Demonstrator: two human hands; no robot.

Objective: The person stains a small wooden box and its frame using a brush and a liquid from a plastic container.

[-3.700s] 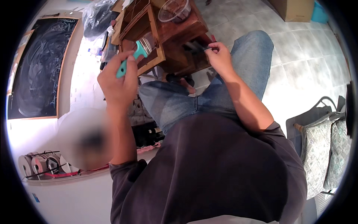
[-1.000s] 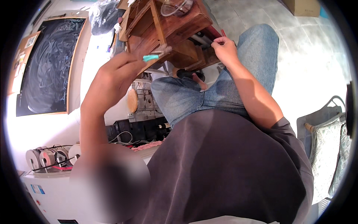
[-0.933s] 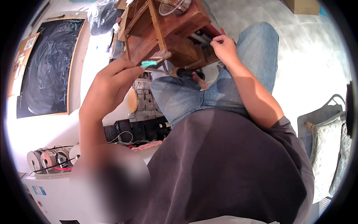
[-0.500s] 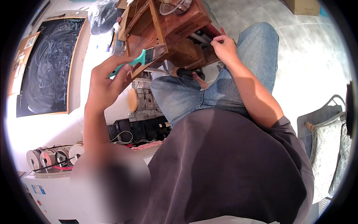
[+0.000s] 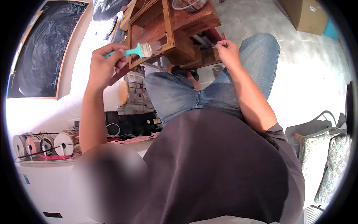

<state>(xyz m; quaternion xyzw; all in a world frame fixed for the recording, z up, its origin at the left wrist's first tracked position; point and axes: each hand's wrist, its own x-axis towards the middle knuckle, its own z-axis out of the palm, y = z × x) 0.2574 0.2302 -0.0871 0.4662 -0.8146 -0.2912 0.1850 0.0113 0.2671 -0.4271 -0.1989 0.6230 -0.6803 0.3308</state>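
My left hand [image 5: 106,65] is closed round the turquoise handle of a flat paintbrush [image 5: 147,49]. Its bristles look brownish and point right, beside a wooden frame [image 5: 168,28] that stands at a reddish-brown wooden table [image 5: 194,18]; whether they touch the wood I cannot tell. My right hand [image 5: 228,54] is pinched closed above my right thigh, close to the table's edge. A thin red stick [image 5: 223,36] shows just beyond its fingertips; whether it is held is unclear.
A clear round container [image 5: 189,4] sits on the table. On the left hangs a chalkboard [image 5: 44,52]. Spools [image 5: 63,144] stand on a white cabinet [image 5: 56,183] at lower left. A cardboard box [image 5: 307,16] is at the far right, a cloth-covered chair [image 5: 320,160] at lower right.
The paintbrush has turned slightly and now sits farther from the frame's lower corner, its bristles in fuller view. The whole view has shifted a little. My right hand stays pinched.
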